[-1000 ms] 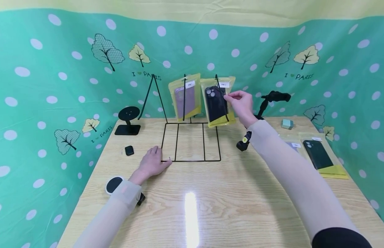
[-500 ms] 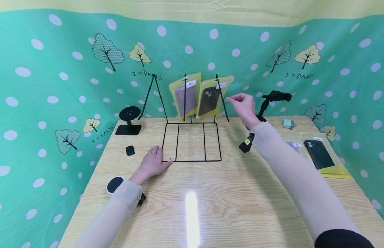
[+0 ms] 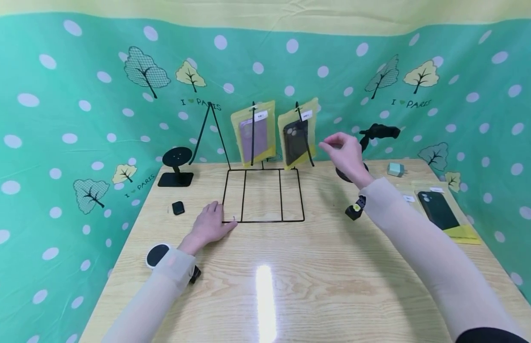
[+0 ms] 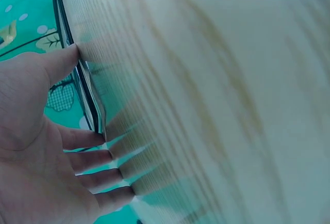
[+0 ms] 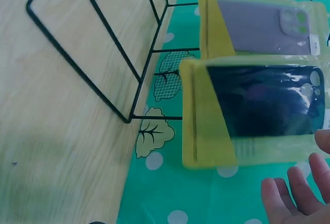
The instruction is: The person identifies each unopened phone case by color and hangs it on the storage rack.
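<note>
A black wire display rack stands at the back of the table. From its prongs hang two yellow-edged clear packets, one with a lilac phone case, the other with a black phone case. My left hand rests on the rack's front left corner, fingers spread along the base frame, thumb on the front bar. Just right of the black case's packet, my right hand hovers with loosely bent fingers and nothing in them. In the right wrist view its fingertips are near the packet's lower edge.
More packaged phone cases lie at the right, near a small teal block. A black stand is partly behind my right hand. At left are a round-topped black stand, a small black square and a white-rimmed disc.
My right hand has let go of the black phone case's packet and drawn back to the right. The packet has swung on its prong. My left hand stays put.
</note>
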A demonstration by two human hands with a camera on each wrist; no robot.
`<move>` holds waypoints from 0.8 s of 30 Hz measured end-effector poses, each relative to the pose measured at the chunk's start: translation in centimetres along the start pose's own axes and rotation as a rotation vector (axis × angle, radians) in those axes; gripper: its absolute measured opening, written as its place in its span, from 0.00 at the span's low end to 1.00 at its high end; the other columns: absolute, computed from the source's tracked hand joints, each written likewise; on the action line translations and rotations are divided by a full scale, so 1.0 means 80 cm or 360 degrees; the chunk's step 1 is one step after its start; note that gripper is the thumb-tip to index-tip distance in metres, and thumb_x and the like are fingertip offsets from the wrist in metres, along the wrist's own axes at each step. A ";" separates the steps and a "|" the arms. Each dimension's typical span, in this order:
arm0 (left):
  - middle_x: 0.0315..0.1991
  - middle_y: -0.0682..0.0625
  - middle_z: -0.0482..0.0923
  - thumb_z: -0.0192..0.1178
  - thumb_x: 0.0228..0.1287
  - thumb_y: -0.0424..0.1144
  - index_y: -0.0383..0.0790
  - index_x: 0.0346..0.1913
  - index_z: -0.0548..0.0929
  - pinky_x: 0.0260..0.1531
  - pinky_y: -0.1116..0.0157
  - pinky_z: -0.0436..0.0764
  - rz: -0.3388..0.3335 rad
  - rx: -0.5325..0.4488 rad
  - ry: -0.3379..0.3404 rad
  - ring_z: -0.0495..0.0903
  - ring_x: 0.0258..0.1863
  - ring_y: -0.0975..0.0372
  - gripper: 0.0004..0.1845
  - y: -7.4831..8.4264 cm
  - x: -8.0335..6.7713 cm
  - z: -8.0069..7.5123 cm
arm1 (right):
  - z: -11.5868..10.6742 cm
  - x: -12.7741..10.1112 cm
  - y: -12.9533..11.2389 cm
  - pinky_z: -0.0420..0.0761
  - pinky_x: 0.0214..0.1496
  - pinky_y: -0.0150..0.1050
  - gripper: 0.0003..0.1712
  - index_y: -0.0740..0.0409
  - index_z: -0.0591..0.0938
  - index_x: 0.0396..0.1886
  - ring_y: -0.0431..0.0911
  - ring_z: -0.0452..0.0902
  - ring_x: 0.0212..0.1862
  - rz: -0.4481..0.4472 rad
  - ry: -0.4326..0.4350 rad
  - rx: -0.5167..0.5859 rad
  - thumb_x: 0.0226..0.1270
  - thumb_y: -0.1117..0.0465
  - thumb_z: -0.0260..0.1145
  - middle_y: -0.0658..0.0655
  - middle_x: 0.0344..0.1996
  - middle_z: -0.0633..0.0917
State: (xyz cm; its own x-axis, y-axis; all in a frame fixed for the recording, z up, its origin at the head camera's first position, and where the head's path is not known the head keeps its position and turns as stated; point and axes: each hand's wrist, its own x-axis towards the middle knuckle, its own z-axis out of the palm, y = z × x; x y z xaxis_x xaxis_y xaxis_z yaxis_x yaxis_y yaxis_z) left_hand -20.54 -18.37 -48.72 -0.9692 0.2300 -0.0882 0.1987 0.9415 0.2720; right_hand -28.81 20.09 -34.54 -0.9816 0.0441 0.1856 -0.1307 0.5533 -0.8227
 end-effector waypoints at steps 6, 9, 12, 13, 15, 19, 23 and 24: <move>0.67 0.26 0.55 0.54 0.66 0.57 0.19 0.66 0.60 0.61 0.43 0.61 0.0002 -0.0004 0.0009 0.56 0.65 0.36 0.44 0.003 -0.001 -0.003 | -0.008 -0.021 0.017 0.75 0.51 0.45 0.20 0.57 0.81 0.46 0.47 0.76 0.48 -0.0101 -0.0040 -0.0025 0.65 0.47 0.65 0.54 0.45 0.81; 0.67 0.27 0.55 0.55 0.66 0.57 0.19 0.66 0.60 0.61 0.44 0.61 0.0002 -0.0007 0.0013 0.56 0.65 0.37 0.43 0.003 -0.002 -0.003 | -0.013 -0.033 0.029 0.76 0.47 0.44 0.18 0.58 0.81 0.45 0.47 0.77 0.46 -0.0148 -0.0052 -0.0043 0.65 0.49 0.66 0.55 0.43 0.82; 0.67 0.27 0.56 0.55 0.65 0.58 0.20 0.66 0.60 0.61 0.44 0.62 0.0006 -0.0001 0.0017 0.57 0.65 0.37 0.44 0.003 -0.001 -0.003 | -0.021 -0.044 0.043 0.77 0.45 0.43 0.17 0.59 0.81 0.44 0.48 0.78 0.43 -0.0175 -0.0064 -0.0063 0.66 0.51 0.66 0.56 0.41 0.83; 0.67 0.27 0.56 0.56 0.65 0.58 0.20 0.66 0.60 0.60 0.44 0.62 0.0003 -0.0001 0.0016 0.57 0.65 0.37 0.44 0.002 -0.001 -0.003 | -0.025 -0.048 0.048 0.77 0.44 0.43 0.17 0.59 0.82 0.44 0.48 0.78 0.43 -0.0178 -0.0065 -0.0084 0.66 0.51 0.66 0.56 0.41 0.83; 0.66 0.27 0.56 0.56 0.65 0.58 0.20 0.66 0.60 0.60 0.44 0.63 0.0003 0.0007 0.0016 0.57 0.65 0.37 0.45 0.001 0.000 -0.003 | -0.032 -0.056 0.061 0.77 0.44 0.44 0.17 0.60 0.82 0.44 0.48 0.78 0.43 -0.0170 -0.0073 -0.0115 0.66 0.51 0.65 0.57 0.41 0.83; 0.67 0.27 0.55 0.55 0.65 0.60 0.20 0.67 0.60 0.60 0.44 0.62 0.0000 0.0007 0.0005 0.56 0.65 0.37 0.46 0.000 0.000 -0.002 | -0.048 -0.073 0.091 0.76 0.46 0.47 0.18 0.62 0.81 0.46 0.52 0.78 0.45 -0.0148 -0.0074 -0.0224 0.67 0.52 0.64 0.59 0.42 0.83; 0.67 0.27 0.55 0.54 0.65 0.60 0.20 0.67 0.59 0.60 0.44 0.62 0.0004 0.0008 -0.0001 0.56 0.65 0.37 0.46 0.000 -0.001 -0.001 | -0.065 -0.090 0.124 0.76 0.45 0.50 0.16 0.63 0.81 0.46 0.55 0.78 0.46 -0.0110 -0.0076 -0.0353 0.68 0.55 0.63 0.62 0.42 0.83; 0.67 0.27 0.55 0.54 0.65 0.60 0.20 0.67 0.59 0.60 0.44 0.62 0.0004 0.0011 -0.0001 0.56 0.65 0.37 0.46 0.000 -0.001 -0.001 | -0.070 -0.094 0.132 0.77 0.45 0.51 0.16 0.64 0.80 0.46 0.56 0.78 0.45 -0.0110 -0.0083 -0.0384 0.68 0.55 0.63 0.63 0.42 0.83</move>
State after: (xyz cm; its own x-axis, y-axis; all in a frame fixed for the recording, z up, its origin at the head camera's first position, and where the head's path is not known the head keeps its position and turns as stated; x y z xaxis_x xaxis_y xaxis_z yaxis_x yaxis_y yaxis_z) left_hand -20.49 -18.41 -48.64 -0.9686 0.2324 -0.0883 0.2019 0.9426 0.2659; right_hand -22.02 30.24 -41.61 -0.9781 -0.0401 0.2042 -0.1671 0.7363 -0.6557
